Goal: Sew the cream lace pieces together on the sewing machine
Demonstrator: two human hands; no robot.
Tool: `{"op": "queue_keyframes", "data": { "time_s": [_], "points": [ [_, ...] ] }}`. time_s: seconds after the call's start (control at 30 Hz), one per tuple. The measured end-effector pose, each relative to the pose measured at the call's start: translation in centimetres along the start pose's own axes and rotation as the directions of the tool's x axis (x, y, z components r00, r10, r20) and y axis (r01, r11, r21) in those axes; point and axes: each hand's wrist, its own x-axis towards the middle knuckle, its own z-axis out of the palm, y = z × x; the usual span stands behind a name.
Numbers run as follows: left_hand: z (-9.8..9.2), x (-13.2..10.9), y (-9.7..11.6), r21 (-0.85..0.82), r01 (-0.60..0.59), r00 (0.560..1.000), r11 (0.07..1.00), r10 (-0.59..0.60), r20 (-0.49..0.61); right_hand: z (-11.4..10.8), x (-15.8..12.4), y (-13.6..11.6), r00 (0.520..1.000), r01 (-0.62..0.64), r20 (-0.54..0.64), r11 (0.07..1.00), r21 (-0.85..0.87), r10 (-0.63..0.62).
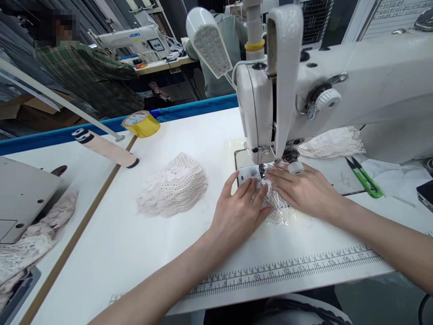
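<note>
A white sewing machine [259, 113] stands over a piece of off-white lace [279, 207], part of which lies under its presser foot [261, 170]. My left hand [238, 205] rests on the left edge of the lace and the metal needle plate, fingers spread and slightly bent. From the right, my right hand [302, 189] lies flat over the lace, fingertips close to the needle. The machine head partly hides those fingertips. To the left of my hands sits a stack of lace pieces [174, 187]. More lace [333, 142] lies behind my right hand.
Green thread snips [364, 177] lie on the right by white sheets [395, 178]. A yellow tape roll [141, 123] and a thread cone [106, 149] are at the back left. A ruler scale [257, 275] runs along the front edge. Two people sit beyond the table.
</note>
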Motion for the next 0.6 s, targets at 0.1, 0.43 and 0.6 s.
{"op": "queue_keyframes", "data": {
  "time_s": [0.1,0.43,0.6],
  "points": [
    [0.05,-0.04,0.05,-0.006,0.002,1.000,1.000,-0.002,0.002,0.10,-0.08,0.02,1.000,0.005,-0.007,1.000,-0.013,-0.005],
    [0.41,-0.06,-0.08,-0.016,0.023,0.999,1.000,-0.023,-0.035,0.18,-0.02,0.02,1.000,-0.021,0.011,0.998,-0.064,0.021],
    [0.69,0.00,-0.20,-0.028,0.037,0.998,0.999,-0.038,-0.045,0.27,-0.04,0.03,1.000,-0.004,-0.006,0.997,-0.083,0.004]
  ]
}}
